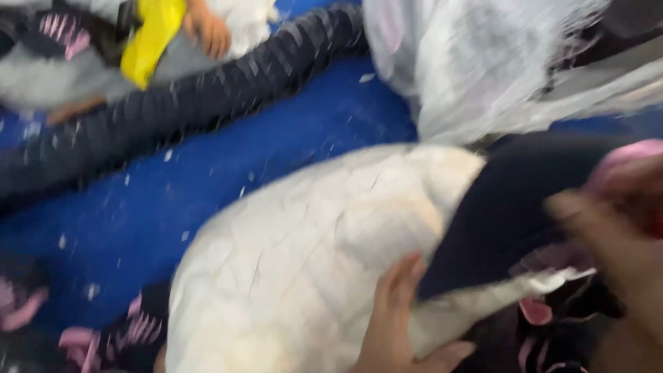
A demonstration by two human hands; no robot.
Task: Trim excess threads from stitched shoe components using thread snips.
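Observation:
A big white stuffed cushion [290, 255] lies across the lower middle of the head view. Its right end goes into a black fabric cover [504, 207] with pink markings. My left hand [394, 318] grips the cushion near the cover's mouth, fingers on top and thumb underneath. My right hand [615, 242] is a motion-blurred shape at the right edge, over the black cover. The blur hides whether it holds the fabric.
The blue surface [290, 152] is dotted with white fluff. A black ribbed hose [207, 90] runs across the upper left. Another person's hand [207, 31] and a yellow object [148, 41] are at the top. A white sheer bag [483, 62] is upper right. More black-and-pink fabric [103, 338] lies lower left.

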